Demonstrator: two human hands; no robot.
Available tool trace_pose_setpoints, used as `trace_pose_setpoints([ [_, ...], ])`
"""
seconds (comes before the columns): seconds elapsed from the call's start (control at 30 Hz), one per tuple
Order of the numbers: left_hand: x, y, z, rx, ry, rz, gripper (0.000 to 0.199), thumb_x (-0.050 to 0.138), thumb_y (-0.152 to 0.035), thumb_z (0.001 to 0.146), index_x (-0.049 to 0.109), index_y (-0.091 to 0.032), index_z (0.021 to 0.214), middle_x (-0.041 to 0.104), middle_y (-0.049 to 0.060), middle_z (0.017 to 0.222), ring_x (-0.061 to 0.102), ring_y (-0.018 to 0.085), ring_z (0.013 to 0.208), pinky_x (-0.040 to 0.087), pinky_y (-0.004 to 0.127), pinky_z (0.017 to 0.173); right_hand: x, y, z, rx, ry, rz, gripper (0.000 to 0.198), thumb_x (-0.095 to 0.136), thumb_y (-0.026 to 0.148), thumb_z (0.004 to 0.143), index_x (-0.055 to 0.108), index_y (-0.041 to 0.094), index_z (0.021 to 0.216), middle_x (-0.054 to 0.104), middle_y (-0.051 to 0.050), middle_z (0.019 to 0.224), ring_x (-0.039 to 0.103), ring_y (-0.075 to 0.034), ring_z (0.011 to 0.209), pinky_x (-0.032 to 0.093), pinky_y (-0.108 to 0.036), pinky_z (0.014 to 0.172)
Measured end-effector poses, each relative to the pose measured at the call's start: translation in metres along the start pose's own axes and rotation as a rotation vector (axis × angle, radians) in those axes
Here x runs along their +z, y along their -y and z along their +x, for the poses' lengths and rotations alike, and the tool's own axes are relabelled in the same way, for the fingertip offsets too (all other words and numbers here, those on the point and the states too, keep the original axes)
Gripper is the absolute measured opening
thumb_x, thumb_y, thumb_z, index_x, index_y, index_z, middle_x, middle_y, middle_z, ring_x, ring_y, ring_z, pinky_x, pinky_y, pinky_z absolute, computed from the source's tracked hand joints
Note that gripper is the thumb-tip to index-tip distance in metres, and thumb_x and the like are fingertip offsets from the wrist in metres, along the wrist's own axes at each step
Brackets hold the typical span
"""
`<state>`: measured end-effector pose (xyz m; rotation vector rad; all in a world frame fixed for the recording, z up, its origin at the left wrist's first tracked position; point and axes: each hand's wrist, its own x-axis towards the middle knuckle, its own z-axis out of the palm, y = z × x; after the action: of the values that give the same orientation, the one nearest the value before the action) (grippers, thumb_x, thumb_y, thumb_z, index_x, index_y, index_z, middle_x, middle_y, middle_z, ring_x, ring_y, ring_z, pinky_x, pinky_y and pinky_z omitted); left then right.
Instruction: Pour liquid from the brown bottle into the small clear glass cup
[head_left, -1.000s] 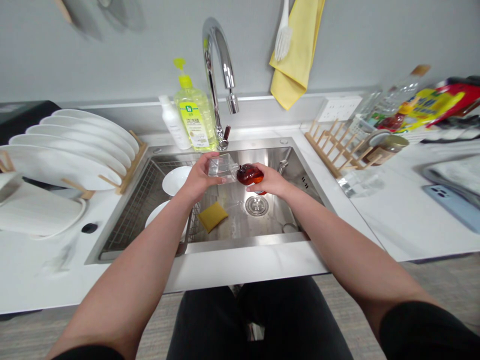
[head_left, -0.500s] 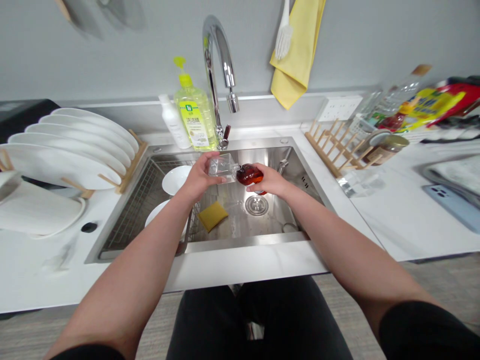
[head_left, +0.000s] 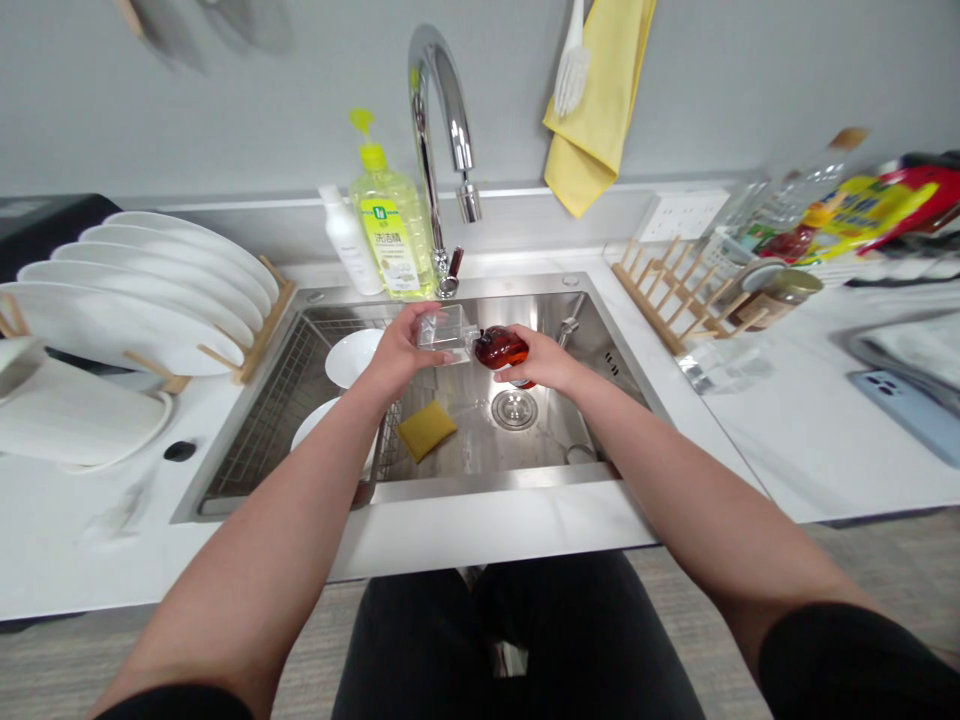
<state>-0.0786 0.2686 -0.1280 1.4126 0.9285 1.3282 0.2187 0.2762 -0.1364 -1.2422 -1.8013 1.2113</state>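
Over the sink point(head_left: 487, 478), my left hand point(head_left: 399, 358) grips a clear, square-sided container point(head_left: 444, 332) between thumb and fingers. My right hand point(head_left: 546, 360) is wrapped round a bottle with dark red-amber liquid point(head_left: 501, 346), held tilted with its narrow end pointing left. The bottle's end meets the neck of the clear container or sits right beside it; I cannot tell whether they touch. Below them are a round drain point(head_left: 514, 410) and a yellow sponge point(head_left: 426, 430). A white bowl point(head_left: 354, 357) rests in the wire basket point(head_left: 270, 410) left of my left hand.
A chrome faucet point(head_left: 439, 120) arches behind my hands, beside a yellow-green dish soap bottle point(head_left: 394, 240) and a white bottle point(head_left: 349, 240). White plates point(head_left: 150, 290) stand racked at left. A wooden rack point(head_left: 675, 295), a jar point(head_left: 784, 295) and a phone point(head_left: 904, 410) lie at right.
The view has shifted very slightly. Both hands keep their hold on the container and the bottle in nearly the same place.
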Motion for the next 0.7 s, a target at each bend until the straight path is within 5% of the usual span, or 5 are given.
trace_pose_setpoints([
  [0.47, -0.0001, 0.0001, 0.0004, 0.017, -0.001, 0.011, 0.090, 0.108, -0.018, 0.049, 0.071, -0.025, 0.131, 0.077, 0.006, 0.133, 0.075, 0.028, 0.120, 0.060, 0.047, 0.113, 0.0015, 0.0007, -0.0001, -0.012, -0.016, -0.034, 0.078, 0.104, 0.027, 0.063, 0.076, 0.026, 0.136, 0.087, -0.009, 0.126, 0.082, -0.037, 0.116, 0.072, -0.056, 0.102],
  [0.7, -0.0028, 0.0023, 0.0006, 0.013, 0.001, 0.008, 0.092, 0.108, -0.019, 0.050, 0.072, -0.026, 0.135, 0.078, 0.006, 0.134, 0.076, 0.029, 0.120, 0.061, 0.047, 0.112, 0.0026, 0.0001, -0.0003, 0.004, 0.000, -0.002, 0.078, 0.105, 0.027, 0.064, 0.074, 0.027, 0.137, 0.087, -0.008, 0.124, 0.083, -0.038, 0.115, 0.075, -0.052, 0.092],
])
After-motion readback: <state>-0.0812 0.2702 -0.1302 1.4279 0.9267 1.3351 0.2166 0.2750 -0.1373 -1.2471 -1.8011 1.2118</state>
